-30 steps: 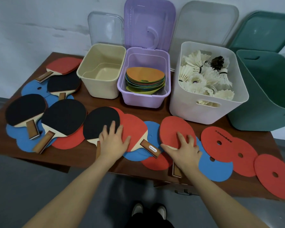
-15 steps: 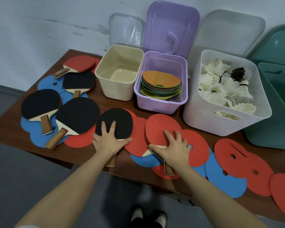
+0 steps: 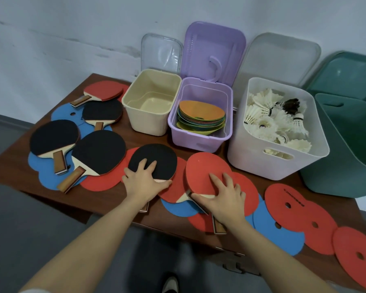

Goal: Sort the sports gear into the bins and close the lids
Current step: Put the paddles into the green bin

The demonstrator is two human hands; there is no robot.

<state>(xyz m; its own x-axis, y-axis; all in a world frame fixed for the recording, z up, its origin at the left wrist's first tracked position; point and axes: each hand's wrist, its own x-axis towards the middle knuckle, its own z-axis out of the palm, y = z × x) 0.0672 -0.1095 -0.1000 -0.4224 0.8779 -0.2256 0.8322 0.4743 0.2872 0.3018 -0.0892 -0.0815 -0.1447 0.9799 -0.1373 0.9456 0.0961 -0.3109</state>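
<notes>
Both hands are sliding two paddles together: left hand (image 3: 145, 180) flat on the black paddle (image 3: 153, 161), right hand (image 3: 224, 196) flat on the red paddle (image 3: 207, 176), near the desk (image 3: 173, 227) edge. Overlapping discs (image 3: 179, 206) beneath are risking being dragged off the near edge.

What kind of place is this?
Probably a sports-kit storage corner, not a court: paddles and flat discs cover a wooden table, with a bin of shuttlecocks against a bare wall.
</notes>
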